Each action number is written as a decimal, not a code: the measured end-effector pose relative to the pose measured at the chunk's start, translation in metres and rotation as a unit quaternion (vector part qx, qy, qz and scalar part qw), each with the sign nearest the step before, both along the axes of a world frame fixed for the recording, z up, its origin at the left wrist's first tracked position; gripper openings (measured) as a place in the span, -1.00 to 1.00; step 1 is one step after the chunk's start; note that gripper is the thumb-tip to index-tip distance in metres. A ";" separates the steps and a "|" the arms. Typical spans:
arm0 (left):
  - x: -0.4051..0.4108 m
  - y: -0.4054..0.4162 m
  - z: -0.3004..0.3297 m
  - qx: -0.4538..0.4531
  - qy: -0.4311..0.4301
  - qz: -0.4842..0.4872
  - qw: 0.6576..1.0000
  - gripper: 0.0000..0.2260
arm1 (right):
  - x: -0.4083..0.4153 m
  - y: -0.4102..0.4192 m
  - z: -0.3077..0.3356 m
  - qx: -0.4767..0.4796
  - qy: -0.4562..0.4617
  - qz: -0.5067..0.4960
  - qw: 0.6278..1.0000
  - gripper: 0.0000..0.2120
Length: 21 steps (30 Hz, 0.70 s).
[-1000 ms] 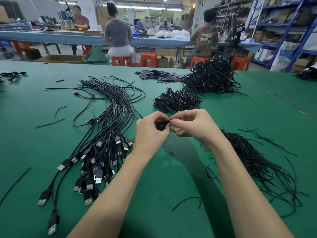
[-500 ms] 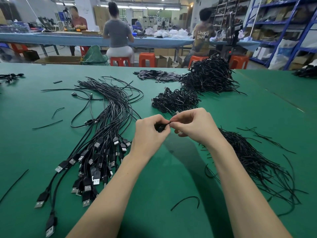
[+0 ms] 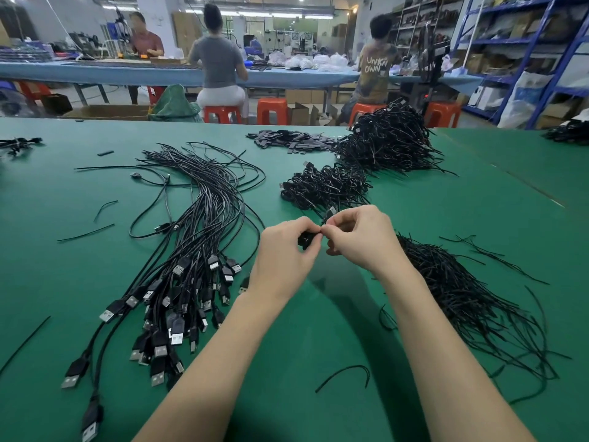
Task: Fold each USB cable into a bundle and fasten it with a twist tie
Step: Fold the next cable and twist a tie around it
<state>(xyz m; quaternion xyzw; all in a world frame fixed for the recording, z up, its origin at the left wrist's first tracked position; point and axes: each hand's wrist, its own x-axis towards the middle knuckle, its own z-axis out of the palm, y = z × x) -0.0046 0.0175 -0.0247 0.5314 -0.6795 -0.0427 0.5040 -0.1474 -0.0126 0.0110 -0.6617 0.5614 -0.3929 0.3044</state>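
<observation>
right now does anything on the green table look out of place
A few thin black twist ties lie stray on the green table, apart from the twist-tie pile: one curved near the forearms, others at left. Nothing looks damaged.

Loose USB cables (image 3: pixel 194 250) are spread on the worktop (image 3: pixel 47 266) left of the grip (image 3: pixel 314 239); twist ties (image 3: pixel 462 295) are heaped to its right; finished bundles (image 3: pixel 325 186) are piled just behind it.

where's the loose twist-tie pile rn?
Head view, right side: the twist-tie pile lies on the green table, beside the right forearm, just behind the right hand and nearer the camera than the bundled cables.
</observation>
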 end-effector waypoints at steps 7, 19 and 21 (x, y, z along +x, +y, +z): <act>0.007 -0.011 0.018 0.316 0.584 -0.193 0.722 -0.92 | -0.002 0.000 -0.010 -0.161 0.010 0.061 0.985 -0.88; -0.001 -0.005 0.008 -0.006 0.178 -0.135 0.975 -0.86 | -0.012 0.005 -0.010 0.387 -0.591 0.142 0.693 -0.93; -0.001 -0.006 0.010 0.084 0.340 -0.168 0.922 -0.84 | -0.013 0.003 -0.006 0.315 -0.443 0.149 0.826 -0.95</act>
